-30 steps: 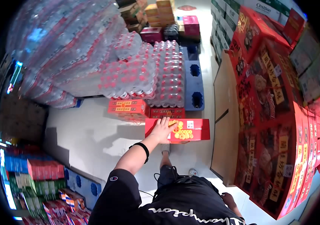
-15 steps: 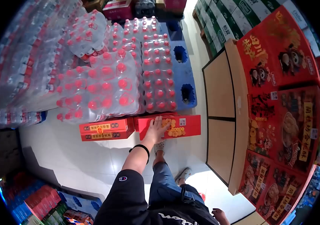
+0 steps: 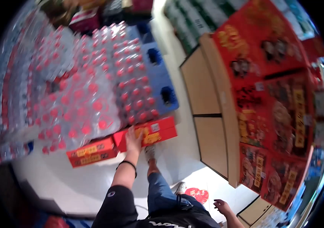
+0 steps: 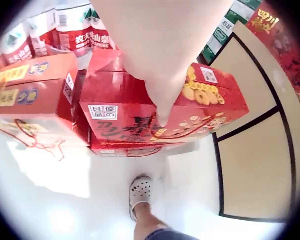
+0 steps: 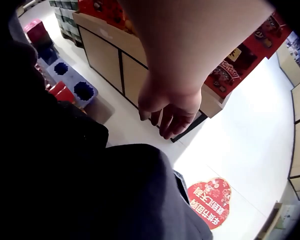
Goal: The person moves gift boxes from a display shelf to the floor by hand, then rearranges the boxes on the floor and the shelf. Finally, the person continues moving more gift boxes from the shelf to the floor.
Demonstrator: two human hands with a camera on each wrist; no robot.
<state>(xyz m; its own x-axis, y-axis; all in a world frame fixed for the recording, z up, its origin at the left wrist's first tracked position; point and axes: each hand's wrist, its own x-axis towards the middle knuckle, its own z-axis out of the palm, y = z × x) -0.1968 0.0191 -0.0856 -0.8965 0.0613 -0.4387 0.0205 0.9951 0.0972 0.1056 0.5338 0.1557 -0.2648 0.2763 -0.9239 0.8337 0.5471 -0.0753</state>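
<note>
My left hand (image 3: pixel 133 141) grips a red gift box (image 3: pixel 164 128) from above, near its left half. In the left wrist view the thumb lies against the printed face, and the other fingers are hidden. Another red box (image 4: pixel 125 150) shows just under it. Close on the left stands an orange-red gift box (image 3: pixel 92 152) with a cord handle. Behind them are shrink-wrapped packs of red-capped water bottles (image 3: pixel 78 102). My right hand (image 5: pixel 171 112) hangs at my side, fingers loosely curled, with nothing in it.
A blue plastic pallet (image 3: pixel 158 78) lies under the bottles. On the right, a wooden display stand (image 3: pixel 207 114) carries red gift boxes (image 3: pixel 283 110). Green-and-white cartons (image 3: pixel 192 21) are stacked behind it. A red sticker (image 5: pixel 210 202) is on the floor.
The head view has turned, so the boxes and bottles now appear farther left. The held gift box has come closer in beside the orange-red box. The right hand still hangs at my side.
</note>
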